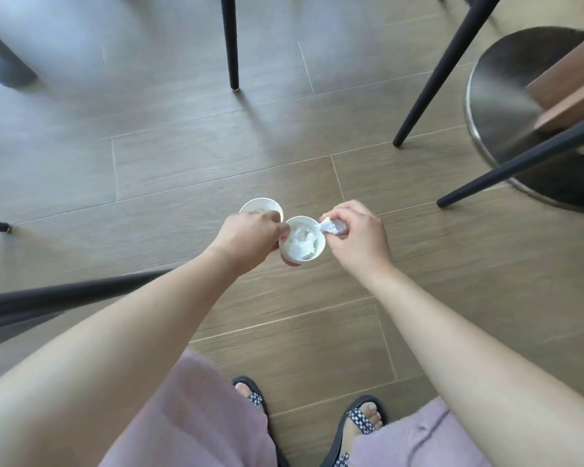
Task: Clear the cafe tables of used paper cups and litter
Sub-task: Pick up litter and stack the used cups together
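Now, the left hand gripped two paper cups over the floor: an outer cup and a tissue-stuffed cup. The right hand pinched a crumpled napkin at that second cup's rim.

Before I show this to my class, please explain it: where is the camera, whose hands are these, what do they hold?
There is no machine. A person wears one camera on the head, looking down at their own hands above the floor. The left hand grips two paper cups: a far cup and a near cup with crumpled tissue inside. The right hand, with its fingers, pinches another tissue wad at that cup's rim. Nearby stand chair legs and a round table base.
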